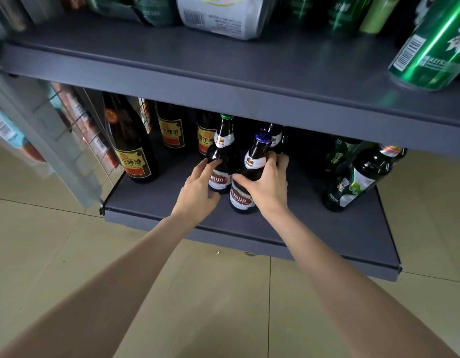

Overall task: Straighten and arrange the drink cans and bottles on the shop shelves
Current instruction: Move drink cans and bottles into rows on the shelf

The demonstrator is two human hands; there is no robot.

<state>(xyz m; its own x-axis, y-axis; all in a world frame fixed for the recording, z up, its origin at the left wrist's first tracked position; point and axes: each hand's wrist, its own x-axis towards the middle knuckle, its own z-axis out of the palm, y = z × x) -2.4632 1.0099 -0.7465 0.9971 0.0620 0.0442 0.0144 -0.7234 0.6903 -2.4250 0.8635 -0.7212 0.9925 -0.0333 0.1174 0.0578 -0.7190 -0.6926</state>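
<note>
On the bottom shelf (156, 202) stand two dark U8 beer bottles side by side. My left hand (198, 189) grips the body of the green-capped bottle (223, 140). My right hand (267, 182) wraps around the blue-capped bottle (257, 156), which stands a little nearer the shelf's front edge. A third bottle of the same kind (276, 138) is partly hidden behind them. Both held bottles stand upright.
Three dark bottles with yellow-red labels (132, 151) stand at the left. Green bottles (352, 182) lean at the right. The upper shelf (223, 81) overhangs and carries a green can (432, 47), a shrink-wrapped pack (221, 16) and more bottles. Tiled floor lies below.
</note>
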